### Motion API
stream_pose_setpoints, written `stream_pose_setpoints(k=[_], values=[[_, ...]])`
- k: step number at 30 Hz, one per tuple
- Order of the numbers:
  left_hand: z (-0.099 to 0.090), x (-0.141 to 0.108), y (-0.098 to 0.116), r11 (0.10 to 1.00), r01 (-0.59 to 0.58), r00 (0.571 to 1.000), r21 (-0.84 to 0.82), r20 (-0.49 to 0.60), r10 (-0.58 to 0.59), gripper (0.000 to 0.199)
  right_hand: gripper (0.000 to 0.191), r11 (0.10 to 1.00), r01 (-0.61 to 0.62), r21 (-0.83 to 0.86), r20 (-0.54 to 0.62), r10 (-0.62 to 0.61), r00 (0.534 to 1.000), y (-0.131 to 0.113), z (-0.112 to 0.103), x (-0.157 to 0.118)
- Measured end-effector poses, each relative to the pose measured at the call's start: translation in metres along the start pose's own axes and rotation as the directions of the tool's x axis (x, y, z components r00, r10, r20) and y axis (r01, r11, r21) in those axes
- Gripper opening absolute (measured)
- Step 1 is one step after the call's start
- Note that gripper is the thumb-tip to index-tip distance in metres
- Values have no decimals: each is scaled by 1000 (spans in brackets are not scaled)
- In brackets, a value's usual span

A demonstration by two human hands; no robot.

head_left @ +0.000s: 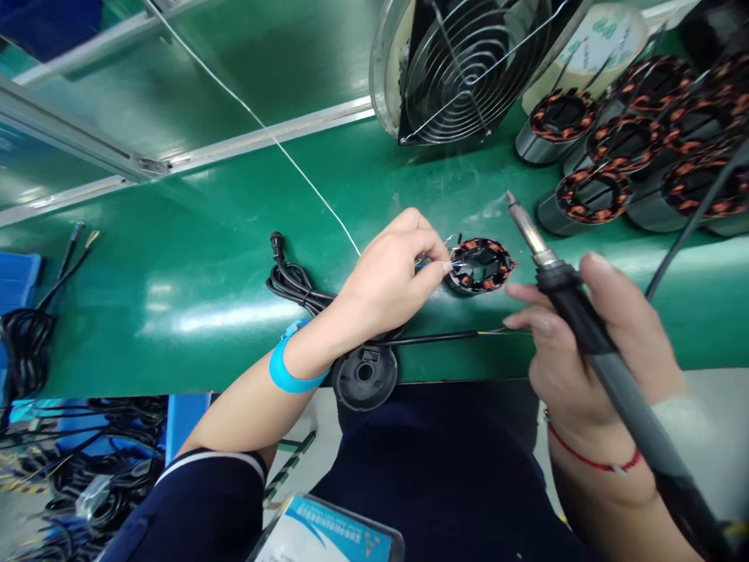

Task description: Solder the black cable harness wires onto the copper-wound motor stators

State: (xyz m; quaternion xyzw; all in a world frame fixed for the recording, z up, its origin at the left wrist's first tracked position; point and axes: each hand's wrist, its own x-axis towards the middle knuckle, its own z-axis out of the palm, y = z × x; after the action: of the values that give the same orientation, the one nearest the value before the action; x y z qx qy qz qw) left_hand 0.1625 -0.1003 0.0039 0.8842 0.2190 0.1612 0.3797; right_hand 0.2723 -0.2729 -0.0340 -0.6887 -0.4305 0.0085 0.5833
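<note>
My left hand point(395, 269), with a blue wristband, pinches thin wires, one of them blue, at the left rim of a motor stator point(509, 269) with copper windings. A thin white strand point(304, 178) runs down from the top edge to behind this hand. My right hand point(608, 351) is wrapped round a soldering iron point(570, 293), its tip up and left, above the bench and apart from the stator. Below the stator lies a black cable point(438, 338), its stripped coloured wires reaching my right fingertips; whether they grip them is unclear. A round black cap point(364, 377) sits under my left wrist.
A fan with a wire guard point(466, 90) stands at the back of the green bench point(204, 312). Several more stators point(594, 195) crowd the right. A coiled cable with a connector point(277, 246) lies left of my hand; further cable bundles point(26, 351) are at far left.
</note>
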Motion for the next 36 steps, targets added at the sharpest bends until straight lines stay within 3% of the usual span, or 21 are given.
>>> stream_pose_setpoints(k=[3, 5, 8, 12, 15, 19, 24, 30, 36], values=[[-1, 0, 1, 1000, 21, 1000, -7, 9, -21, 11, 46, 1000, 9, 24, 25, -10, 1000, -4, 1, 19], [-2, 0, 2, 999, 35, 999, -14, 16, -35, 10, 38, 996, 31, -86, 152, -17, 988, -5, 0, 33], [-3, 1, 4, 998, 67, 997, -20, 40, -66, 10, 33, 967, 140, -212, 367, -54, 929, -4, 0, 48], [-5, 1, 6, 993, 111, 992, -31, 68, -109, 11, 42, 936, 199, -290, 490, -34, 871, -2, 12, 49], [-6, 1, 7, 991, 127, 990, -50, 75, -123, 11, 43, 922, 193, -334, 490, -5, 871, -3, 22, 44], [-9, 1, 8, 986, 144, 987, -86, 79, -137, 9, 39, 934, 154, -322, 427, -2, 904, -8, 26, 41], [-12, 1, 7, 981, 143, 988, -133, 76, -134, 9, 38, 982, 84, -167, 379, -14, 925, -12, 27, 42], [-11, 0, 6, 972, 147, 989, -181, 44, -142, 9, 42, 990, -85, 109, 424, 31, 905, -2, 30, 43], [-11, -2, 5, 972, 83, 996, -218, 35, -77, 10, 48, 993, 11, 114, 512, -68, 856, -1, 33, 50]])
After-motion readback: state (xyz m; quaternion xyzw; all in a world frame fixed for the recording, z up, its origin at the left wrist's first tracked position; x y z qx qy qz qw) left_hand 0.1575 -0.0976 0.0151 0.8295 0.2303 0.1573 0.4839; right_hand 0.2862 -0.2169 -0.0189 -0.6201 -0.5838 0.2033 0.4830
